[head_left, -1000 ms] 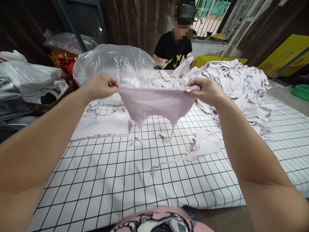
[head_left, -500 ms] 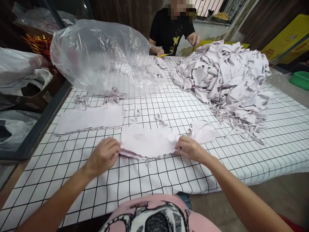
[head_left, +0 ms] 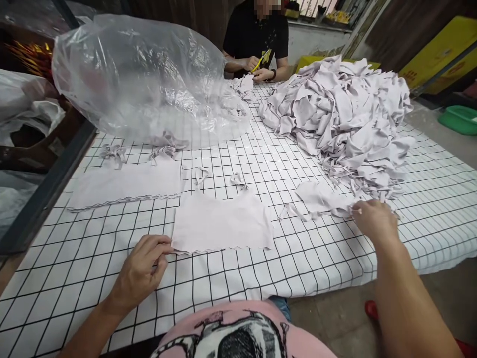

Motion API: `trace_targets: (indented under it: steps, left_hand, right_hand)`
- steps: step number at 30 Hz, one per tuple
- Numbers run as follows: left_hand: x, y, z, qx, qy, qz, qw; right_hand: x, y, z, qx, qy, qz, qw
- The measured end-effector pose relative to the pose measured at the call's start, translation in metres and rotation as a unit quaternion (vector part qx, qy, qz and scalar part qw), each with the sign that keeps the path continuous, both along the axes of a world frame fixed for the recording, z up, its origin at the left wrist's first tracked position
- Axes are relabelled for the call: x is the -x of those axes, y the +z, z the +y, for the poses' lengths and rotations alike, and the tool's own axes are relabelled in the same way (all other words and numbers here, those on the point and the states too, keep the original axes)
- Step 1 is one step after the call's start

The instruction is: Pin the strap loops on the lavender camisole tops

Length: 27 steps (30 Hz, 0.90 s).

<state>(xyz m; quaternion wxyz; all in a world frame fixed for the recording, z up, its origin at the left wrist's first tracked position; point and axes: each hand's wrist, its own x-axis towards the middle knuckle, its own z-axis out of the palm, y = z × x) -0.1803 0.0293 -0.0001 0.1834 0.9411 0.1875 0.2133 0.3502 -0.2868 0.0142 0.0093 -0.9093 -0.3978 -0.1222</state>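
Note:
A pale pinkish camisole (head_left: 223,223) lies flat in front of me, its two thin straps pointing away and its wavy hem toward me. My left hand (head_left: 143,266) pinches the lower left corner of that camisole. Off to the right, my right hand (head_left: 376,219) has its fingers closed on the edge of a second, crumpled camisole (head_left: 324,199), whose straps trail on the cloth. The fingertips there are partly hidden by the hand. Left of the flat camisole rests a neat stack of camisoles (head_left: 126,184) with bunched straps.
A big heap of camisoles (head_left: 335,109) fills the right rear of the checked tablecloth (head_left: 208,283). A clear plastic bag (head_left: 149,79) bulges at the back left. Across the table a person in black (head_left: 257,40) holds yellow-handled snips (head_left: 261,60) near fabric. A green basin (head_left: 460,119) is far right.
My right hand has left the front camisole and moved right to the crumpled one, which is more spread out. The front camisole lies flatter. The other person's hands have come together.

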Motion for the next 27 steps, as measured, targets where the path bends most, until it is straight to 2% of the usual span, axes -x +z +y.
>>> trace_targets:
  steps: [2,4,6,8,9,11,13,15,18,21,24,27]
  left_hand:
    - [-0.012,0.005,0.000,-0.006,0.011,-0.019,1.000]
    - [-0.036,0.013,0.001,-0.013,0.005,-0.031,0.999]
    - [-0.073,0.020,0.000,-0.014,-0.028,-0.022,0.999]
    - [-0.120,0.021,-0.005,-0.010,-0.096,0.012,0.995]
    - [-0.143,0.019,-0.008,-0.006,-0.132,0.019,0.991]
    - [-0.187,0.009,-0.013,-0.007,-0.192,0.014,0.981]
    - [-0.218,-0.007,-0.015,-0.016,-0.215,0.009,0.976]
    - [-0.235,-0.023,-0.013,-0.021,-0.207,0.005,0.978]
    - [-0.238,-0.038,-0.010,-0.022,-0.190,0.002,0.982]
    - [-0.233,-0.042,-0.008,-0.015,-0.191,0.003,0.981]
    - [-0.231,-0.039,-0.008,0.001,-0.198,-0.001,0.980]
    - [-0.233,-0.036,-0.008,0.011,-0.202,-0.007,0.979]
  right_hand:
    - [0.011,0.010,0.010,-0.072,-0.045,-0.028,0.996]
    - [0.042,0.017,0.044,-0.144,-0.011,0.083,0.986]
    - [0.079,0.018,0.095,-0.150,0.071,0.262,0.951]
    - [0.107,0.015,0.151,-0.118,0.170,0.352,0.913]
    - [0.117,0.014,0.177,-0.112,0.210,0.347,0.907]
    - [0.127,0.012,0.222,-0.084,0.291,0.271,0.914]
    - [0.131,0.012,0.255,-0.010,0.382,0.180,0.906]
    - [0.131,0.013,0.278,0.084,0.458,0.101,0.879]
    - [0.127,0.015,0.299,0.172,0.525,0.011,0.833]
    - [0.118,0.022,0.303,0.183,0.546,-0.037,0.817]
    - [0.113,0.039,0.286,0.181,0.532,-0.035,0.826]
    - [0.119,0.065,0.246,0.217,0.461,0.037,0.860]
